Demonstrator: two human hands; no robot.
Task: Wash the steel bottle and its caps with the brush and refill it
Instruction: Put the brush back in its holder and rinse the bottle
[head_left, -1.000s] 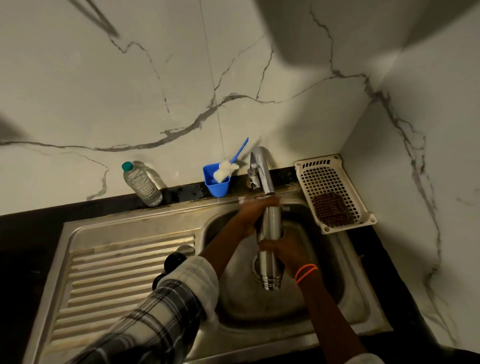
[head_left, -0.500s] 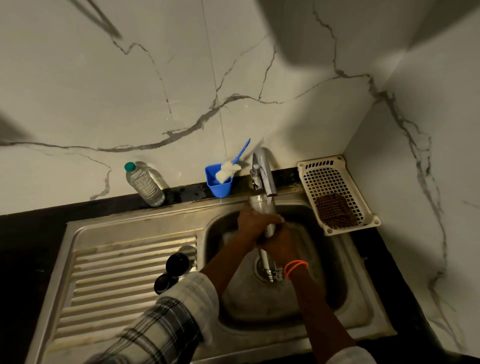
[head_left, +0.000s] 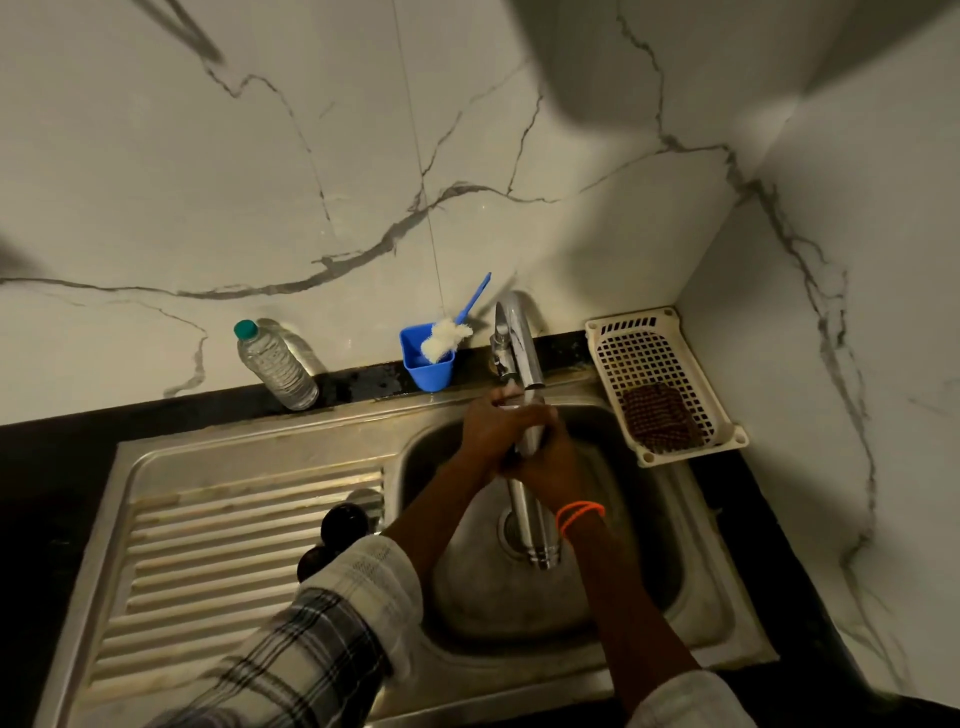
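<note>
The steel bottle (head_left: 530, 519) stands nearly upright over the sink basin (head_left: 649, 545), its top right under the tap (head_left: 517, 338). My left hand (head_left: 496, 428) wraps round the bottle's upper part. My right hand (head_left: 553, 465), with an orange band at the wrist, grips the bottle just below it. Two dark caps (head_left: 340, 522) lie on the ribbed drainboard (head_left: 218, 561), the lower one (head_left: 311, 564) partly hidden by my left sleeve. The brush (head_left: 449, 338), white head and blue handle, leans in a blue cup (head_left: 431, 371) behind the sink.
A clear plastic bottle (head_left: 275, 366) with a green cap stands on the black counter at the back left. A white perforated basket (head_left: 660, 384) holding a brown scrubber (head_left: 657, 418) sits in the right corner. Marble walls close the back and right.
Both hands have slid up the bottle and come together near its top. The right hand was lower on the body a second ago. The bottle stays under the tap.
</note>
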